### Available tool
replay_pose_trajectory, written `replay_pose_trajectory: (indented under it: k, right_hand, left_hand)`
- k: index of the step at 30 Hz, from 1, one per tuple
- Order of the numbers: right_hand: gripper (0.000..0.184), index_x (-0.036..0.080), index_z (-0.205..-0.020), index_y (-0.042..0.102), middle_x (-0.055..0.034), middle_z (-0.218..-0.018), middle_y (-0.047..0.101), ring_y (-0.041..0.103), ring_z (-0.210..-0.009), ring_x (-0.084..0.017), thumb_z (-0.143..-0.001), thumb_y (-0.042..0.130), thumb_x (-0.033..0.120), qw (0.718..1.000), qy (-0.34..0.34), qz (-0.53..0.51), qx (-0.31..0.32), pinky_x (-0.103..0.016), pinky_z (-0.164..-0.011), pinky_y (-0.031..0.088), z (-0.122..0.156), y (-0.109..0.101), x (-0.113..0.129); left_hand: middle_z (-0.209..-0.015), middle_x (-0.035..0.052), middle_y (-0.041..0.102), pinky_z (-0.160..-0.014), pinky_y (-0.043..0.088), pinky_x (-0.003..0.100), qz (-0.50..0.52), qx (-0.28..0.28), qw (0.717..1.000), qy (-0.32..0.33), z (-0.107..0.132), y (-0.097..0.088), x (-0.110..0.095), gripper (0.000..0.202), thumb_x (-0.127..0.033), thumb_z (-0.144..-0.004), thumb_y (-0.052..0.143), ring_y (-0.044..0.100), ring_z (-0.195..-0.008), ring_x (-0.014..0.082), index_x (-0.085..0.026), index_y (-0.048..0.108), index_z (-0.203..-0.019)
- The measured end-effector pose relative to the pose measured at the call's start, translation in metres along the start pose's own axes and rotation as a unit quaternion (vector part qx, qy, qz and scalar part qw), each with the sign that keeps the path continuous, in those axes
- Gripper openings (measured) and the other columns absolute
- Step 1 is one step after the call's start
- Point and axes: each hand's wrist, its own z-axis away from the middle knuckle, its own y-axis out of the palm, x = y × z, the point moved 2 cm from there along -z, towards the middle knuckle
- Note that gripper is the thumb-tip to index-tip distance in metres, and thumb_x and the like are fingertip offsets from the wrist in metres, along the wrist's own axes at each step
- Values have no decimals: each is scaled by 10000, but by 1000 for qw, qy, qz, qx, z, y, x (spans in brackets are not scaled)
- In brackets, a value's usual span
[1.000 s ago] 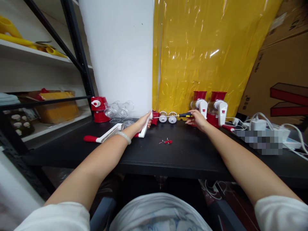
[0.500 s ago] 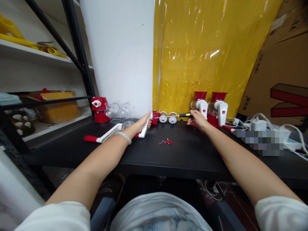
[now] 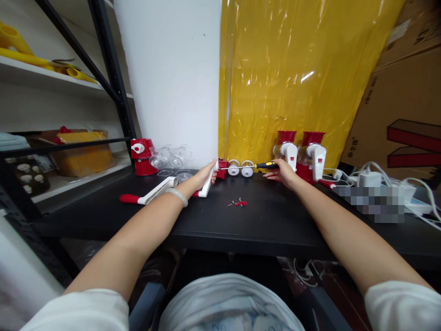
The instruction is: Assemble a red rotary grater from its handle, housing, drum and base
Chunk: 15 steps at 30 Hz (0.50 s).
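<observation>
My left hand (image 3: 205,174) is closed round a white crank handle (image 3: 208,182) that stands on end on the black table (image 3: 268,220), its top against a small red part (image 3: 222,166). My right hand (image 3: 283,172) grips a screwdriver (image 3: 253,166) with a black and yellow handle. Its shaft lies level and its tip points left at the red part. Two white wheels (image 3: 240,168) stand just behind the shaft. A few small screws and a red bit (image 3: 238,202) lie on the table between my arms.
A second white crank with a red grip (image 3: 146,196) lies at the left. Behind it are a red base (image 3: 141,156) and clear cups (image 3: 170,158). Two red and white grinders (image 3: 303,154) stand at the right, then chargers and cables (image 3: 379,181). Shelves rise at the left.
My right hand has turned a little on the screwdriver handle. My left hand and the crank handle have stayed in place.
</observation>
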Motion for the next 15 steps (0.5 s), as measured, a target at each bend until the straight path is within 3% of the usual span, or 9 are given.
replay_pose_trajectory:
  k: [4, 15]
  right_hand:
    - [164, 237, -972, 441, 4, -746, 637, 667, -535, -148, -811, 473, 231, 1000, -14, -12, 0, -261, -513, 543, -1, -1, -1]
    - [146, 235, -966, 435, 37, -650, 573, 612, -458, -110, -828, 434, 188, 1000, -23, -3, -14, -233, -476, 526, 6, 3, 7]
  left_hand:
    - [-489, -38, 390, -357, 312, 173, 0, 1, 1000, 1, 4, 3, -2, 489, -600, -886, 447, 354, -356, 66, -179, 431, -637]
    - [-497, -39, 393, -355, 319, 173, 17, -10, 1000, 8, 1, 2, -7, 445, -538, -902, 460, 366, -358, 65, -165, 469, -658]
